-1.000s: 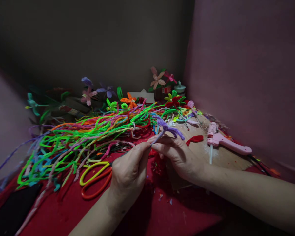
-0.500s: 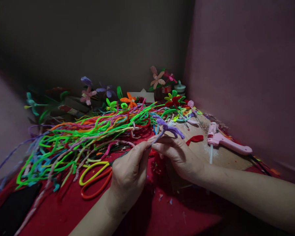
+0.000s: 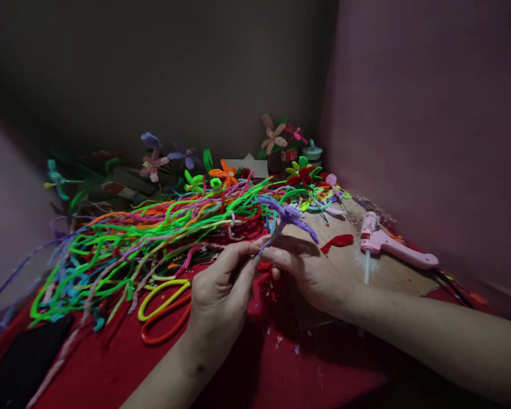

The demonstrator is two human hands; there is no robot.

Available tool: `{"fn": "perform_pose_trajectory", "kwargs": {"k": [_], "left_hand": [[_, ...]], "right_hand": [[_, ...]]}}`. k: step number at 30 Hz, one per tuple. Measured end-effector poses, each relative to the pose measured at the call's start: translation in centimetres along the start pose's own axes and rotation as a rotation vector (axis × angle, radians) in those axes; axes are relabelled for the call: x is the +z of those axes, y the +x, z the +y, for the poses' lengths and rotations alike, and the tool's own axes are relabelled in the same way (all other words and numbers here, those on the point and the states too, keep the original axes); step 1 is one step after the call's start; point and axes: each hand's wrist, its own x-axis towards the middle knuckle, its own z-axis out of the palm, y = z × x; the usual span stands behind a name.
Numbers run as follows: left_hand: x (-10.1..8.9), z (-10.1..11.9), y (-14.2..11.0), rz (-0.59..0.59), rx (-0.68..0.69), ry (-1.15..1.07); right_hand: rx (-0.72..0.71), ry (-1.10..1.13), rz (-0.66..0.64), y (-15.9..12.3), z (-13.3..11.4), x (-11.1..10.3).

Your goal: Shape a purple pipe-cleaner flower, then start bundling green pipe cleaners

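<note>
Between my two hands is a purple pipe-cleaner flower, its petals spread above my fingers and its stem slanting down to the left. My left hand pinches the lower end of the stem between thumb and fingers. From the other side my right hand closes thumb and fingers on the same stem, just under the petals. Scissors with yellow and orange handles lie beside my left hand, their blades hidden. A red petal-shaped piece rests on the board beyond my right hand.
A heap of bright pipe cleaners spreads over the left of the red cloth. On the brown board at right lies a pink glue gun. Finished flowers stand along the back. A dark flat object lies front left.
The purple flower has turned slightly, its petals showing more openly. My left hand's fingers have shifted their pinch a little on the stem; the right hand stays nearly in place.
</note>
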Motion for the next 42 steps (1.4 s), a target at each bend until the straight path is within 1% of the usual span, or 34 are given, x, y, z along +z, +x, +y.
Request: {"fn": "perform_pose_trajectory", "kwargs": {"k": [3, 6, 9, 13, 15, 16, 17, 18, 19, 20, 21, 22, 23, 24, 25, 26, 28, 30, 32, 37, 38, 40, 42], "left_hand": [[0.1, 0.8, 0.3, -0.054, -0.281, -0.302], [0.1, 1.0, 0.7, -0.127, -0.462, -0.519], [-0.1, 0.6, 1.0, -0.2, -0.575, -0.696], [-0.3, 0.1, 1.3, -0.336, -0.726, -0.901], [-0.3, 0.1, 1.3, -0.387, -0.748, -0.89], [-0.2, 0.1, 1.2, -0.392, -0.726, -0.827], [-0.2, 0.1, 1.0, -0.369, -0.673, -0.721], [-0.1, 0.1, 0.8, -0.322, -0.58, -0.576], [0.0, 0.0, 0.6, -0.258, -0.444, -0.399], [0.1, -0.1, 0.4, -0.179, -0.277, -0.201], [0.2, -0.4, 0.2, -0.106, -0.075, 0.003], [0.2, -0.7, 0.0, -0.063, 0.128, 0.2], [0.2, -1.0, -0.1, -0.024, 0.291, 0.374], [0.1, -1.4, -0.1, -0.008, 0.421, 0.502], [0.0, -1.6, -0.1, -0.004, 0.514, 0.584], [-0.1, -1.8, -0.1, -0.003, 0.574, 0.628], [-0.3, -2.0, 0.0, -0.014, 0.62, 0.621], [-0.4, -1.8, 0.0, -0.025, 0.566, 0.541], [-0.3, -1.4, 0.0, -0.057, 0.417, 0.409], [-0.1, 0.0, 0.3, -0.194, -0.18, -0.079], [-0.1, 0.3, 0.4, -0.223, -0.275, -0.169], [-0.2, 0.6, 0.6, -0.283, -0.404, -0.311], [-0.5, 0.7, 0.8, -0.341, -0.464, -0.422]], "right_hand": [[-0.014, 0.044, -0.042, -0.1, 0.2, -0.2], [-0.042, 0.048, -0.068, 0.1, 0.2, -0.4], [0.001, 0.103, -0.054, 0.3, 0.2, -0.4], [0.069, 0.181, -0.014, 0.5, 0.4, -0.4], [0.086, 0.201, 0.016, 0.5, 0.3, -0.4], [0.091, 0.207, 0.028, 0.4, 0.3, -0.4], [0.088, 0.211, 0.04, 0.4, 0.2, -0.4], [0.075, 0.209, 0.048, 0.3, 0.2, -0.4], [0.054, 0.204, 0.055, 0.3, 0.1, -0.3], [0.029, 0.194, 0.057, 0.3, 0.1, -0.3], [0.005, 0.174, 0.057, 0.3, 0.1, -0.3], [-0.016, 0.147, 0.057, 0.3, 0.1, -0.3], [-0.036, 0.117, 0.058, 0.3, 0.1, -0.2], [-0.052, 0.085, 0.057, 0.2, 0.0, -0.2], [-0.066, 0.056, 0.058, 0.2, 0.0, -0.1], [-0.079, 0.034, 0.058, 0.2, 0.0, -0.1], [-0.101, 0.01, 0.055, 0.2, -0.1, 0.0], [-0.106, 0.018, 0.043, 0.2, 0.0, 0.0], [-0.094, 0.046, 0.022, 0.3, 0.2, -0.1], [-0.063, 0.094, -0.025, 0.4, 0.8, -0.7], [-0.068, 0.085, -0.031, 0.4, 0.9, -0.8], [-0.075, 0.069, -0.041, 0.5, 0.8, -1.0], [-0.063, 0.052, -0.077, 0.6, 0.7, -1.1]]}}
